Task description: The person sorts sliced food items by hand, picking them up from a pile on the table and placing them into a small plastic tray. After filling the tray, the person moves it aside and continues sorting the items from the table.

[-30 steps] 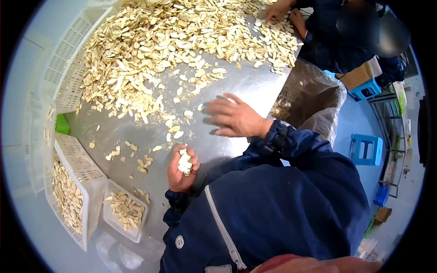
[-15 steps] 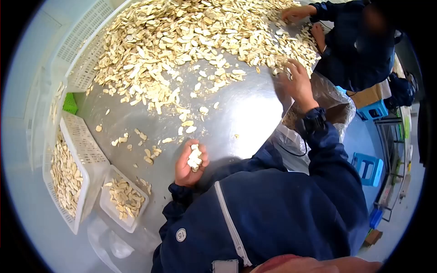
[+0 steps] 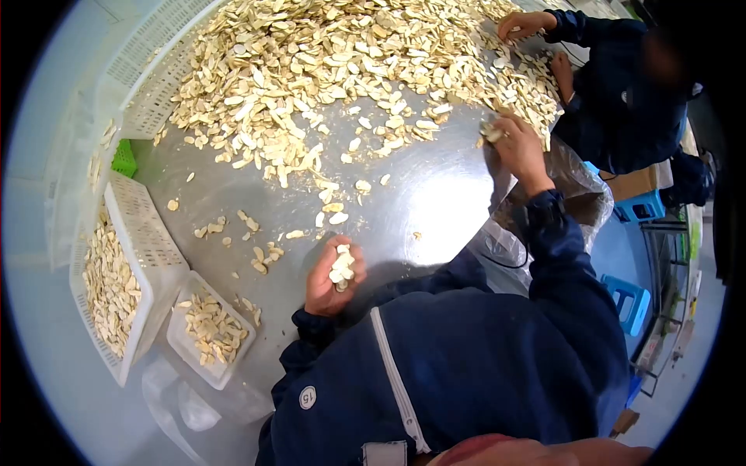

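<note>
Head view shows the left hand (image 3: 330,281) curled around a handful of pale slices (image 3: 342,268) above the near part of the shiny metal table (image 3: 256,198), while the right hand (image 3: 522,152) pinches a few slices (image 3: 491,132) at the edge of the big heap (image 3: 311,62). Loose slices dot the surface between heap and left hand, with a perforated white basket (image 3: 151,233) and a small white tray (image 3: 180,330), both holding slices, on the left. Beyond the table's right edge are a plastic-lined bin (image 3: 579,190), blue stools (image 3: 628,303) and a co-worker (image 3: 622,101) reaching into the heap.
</note>
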The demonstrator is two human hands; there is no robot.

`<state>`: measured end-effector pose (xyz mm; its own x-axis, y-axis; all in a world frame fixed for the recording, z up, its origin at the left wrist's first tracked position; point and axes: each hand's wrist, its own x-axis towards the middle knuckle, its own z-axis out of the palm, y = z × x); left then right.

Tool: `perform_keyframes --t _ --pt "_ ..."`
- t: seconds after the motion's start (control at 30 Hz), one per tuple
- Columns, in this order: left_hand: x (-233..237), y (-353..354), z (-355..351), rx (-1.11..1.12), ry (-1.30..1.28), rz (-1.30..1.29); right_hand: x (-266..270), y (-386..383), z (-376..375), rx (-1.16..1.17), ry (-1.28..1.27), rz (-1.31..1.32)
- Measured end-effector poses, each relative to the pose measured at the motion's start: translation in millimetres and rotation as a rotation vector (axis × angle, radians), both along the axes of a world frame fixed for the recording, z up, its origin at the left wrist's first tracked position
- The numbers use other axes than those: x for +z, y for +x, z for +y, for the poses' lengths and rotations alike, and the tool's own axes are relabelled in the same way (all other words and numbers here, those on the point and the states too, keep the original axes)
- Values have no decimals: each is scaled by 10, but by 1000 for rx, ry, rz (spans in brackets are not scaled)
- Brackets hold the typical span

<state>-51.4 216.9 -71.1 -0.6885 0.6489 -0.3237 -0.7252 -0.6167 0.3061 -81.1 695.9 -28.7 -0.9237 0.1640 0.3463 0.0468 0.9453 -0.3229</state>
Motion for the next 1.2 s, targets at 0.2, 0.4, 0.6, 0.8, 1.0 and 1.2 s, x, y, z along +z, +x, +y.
perform_keyframes --t 0.2,0.4,0.6,0.8,1.0,1.2 --pt "34 -20 17 -50 -12 18 197 135 -21 -101 140 32" --pt "35 -11 -13 -30 29 75 320 -982 -1295 458 -109 -78" --pt "-56 -7 -4 -10 -21 215 267 -1788 -2980 944 69 71" --pt "3 -18 -13 -41 31 76 -140 -2251 -3632 1035 328 -3" --pt "-37 -53 -26 -16 128 4 276 -2232 -2661 677 488 -374" --pt "15 -109 -24 -15 126 8 630 -2333 -2552 633 385 -396"
